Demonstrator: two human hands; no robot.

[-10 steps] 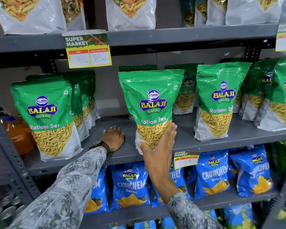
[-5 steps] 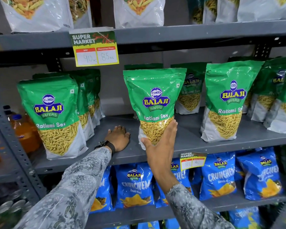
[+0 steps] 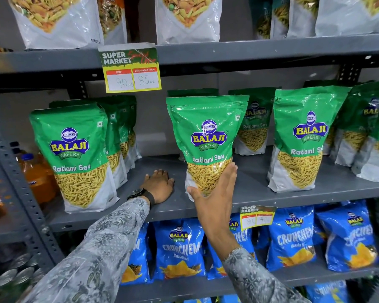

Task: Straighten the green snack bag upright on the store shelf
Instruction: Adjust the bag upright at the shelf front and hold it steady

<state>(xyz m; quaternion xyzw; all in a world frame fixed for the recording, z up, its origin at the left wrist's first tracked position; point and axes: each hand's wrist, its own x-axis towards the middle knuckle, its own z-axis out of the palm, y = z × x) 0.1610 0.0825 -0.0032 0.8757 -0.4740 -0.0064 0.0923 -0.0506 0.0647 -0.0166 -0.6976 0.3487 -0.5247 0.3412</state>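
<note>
Two patterned sleeves (image 3: 109, 243) enter from the lower edge and reach toward the grey metal shelf (image 3: 260, 193). Right hand (image 3: 214, 200): fingers extended and together, thumb spread to the left, palm laid flat against the lower front of the green snack bag (image 3: 207, 136); the hand is wide and presses the bag without closing around it. Left hand (image 3: 160, 185): palm down, fingers spread flat on the shelf surface, just left of the bag and apart from it, holding nothing. A dark wristwatch (image 3: 140, 193) sits at the left wrist.

Green snack bag: stands at the front centre of the middle shelf, base on the shelf, face forward, close to upright with a slight lean. Similar green bags stand to its left (image 3: 74, 156) and right (image 3: 302, 138), with further ones behind.

Below this shelf, blue snack bags (image 3: 179, 248) stand in a row, and a small price tag (image 3: 257, 217) hangs from the shelf edge. At far left, orange drink bottles (image 3: 35, 173) stand behind the perforated upright.

Above, a larger price tag (image 3: 131, 68) marked 90 and 85 hangs from the upper shelf edge; white snack bags (image 3: 188, 18) stand on that shelf.
</note>
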